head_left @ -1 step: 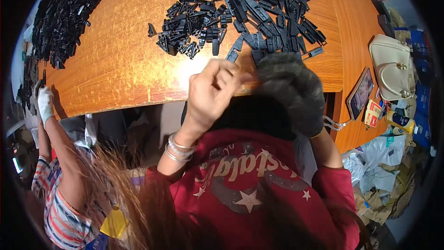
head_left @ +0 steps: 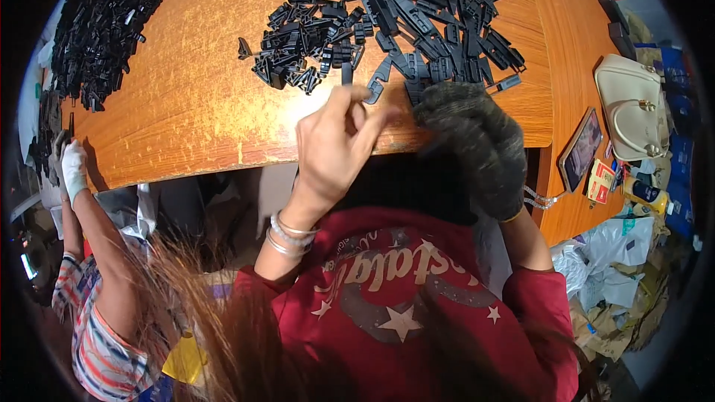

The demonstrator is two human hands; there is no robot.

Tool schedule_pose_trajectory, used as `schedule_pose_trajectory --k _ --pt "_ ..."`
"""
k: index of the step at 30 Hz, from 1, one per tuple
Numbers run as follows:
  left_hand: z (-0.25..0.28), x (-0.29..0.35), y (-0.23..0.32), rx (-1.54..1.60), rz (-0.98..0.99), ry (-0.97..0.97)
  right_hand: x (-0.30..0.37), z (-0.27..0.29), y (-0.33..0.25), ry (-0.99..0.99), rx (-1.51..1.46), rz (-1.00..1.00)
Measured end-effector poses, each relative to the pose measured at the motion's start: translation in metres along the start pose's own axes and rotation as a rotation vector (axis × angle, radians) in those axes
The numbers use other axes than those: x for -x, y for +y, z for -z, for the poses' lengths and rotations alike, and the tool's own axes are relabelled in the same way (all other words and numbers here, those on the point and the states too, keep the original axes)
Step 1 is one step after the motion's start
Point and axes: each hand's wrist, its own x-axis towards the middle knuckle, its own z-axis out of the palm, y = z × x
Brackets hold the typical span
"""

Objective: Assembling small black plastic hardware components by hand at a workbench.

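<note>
A loose heap of black plastic clips (head_left: 298, 41) and longer flat black plastic pieces (head_left: 417, 18) lies on the wooden table before me. My left hand (head_left: 331, 141), bare with bracelets at the wrist, hovers at the table's near edge. Its index finger and thumb are apart, the thumb smeared by motion, and the index fingertip is at a small black plastic piece (head_left: 375, 91) near the heap. My right hand (head_left: 480, 152) wears a dark work glove. Its fingers are curled beside the heap's near side; whatever they hold is hidden by the glove and blur.
A larger pile of black parts (head_left: 112, 22) covers the table's far left. At the left edge a co-worker's white-gloved hand (head_left: 73, 167) is by the table. A phone (head_left: 581, 150) and a cream handbag (head_left: 633, 108) are on the right; plastic bags (head_left: 611, 253) lie below them.
My left hand has shifted slightly left, its index finger and thumb further apart. My right hand has moved a little to the right. The small black piece near the left index finger shows more fully.
</note>
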Motion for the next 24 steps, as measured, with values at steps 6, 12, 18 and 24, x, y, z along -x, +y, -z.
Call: schedule_pose_trajectory --k 6,12,18,24 --pt "-0.003 -0.003 -0.014 -0.259 -0.207 0.163 0.007 0.010 -0.005 0.213 -0.149 -0.090" --pt "0.001 0.020 0.011 0.780 0.316 -0.269 -0.005 -0.001 -0.024 -0.138 -0.199 -0.326" --pt "0.005 0.008 -0.003 0.664 0.199 -0.114 0.035 0.061 -0.011 0.090 0.318 -0.024" --pt "0.000 0.003 -0.013 0.540 0.227 -0.132 0.206 0.173 -0.042 0.923 0.871 -0.348"
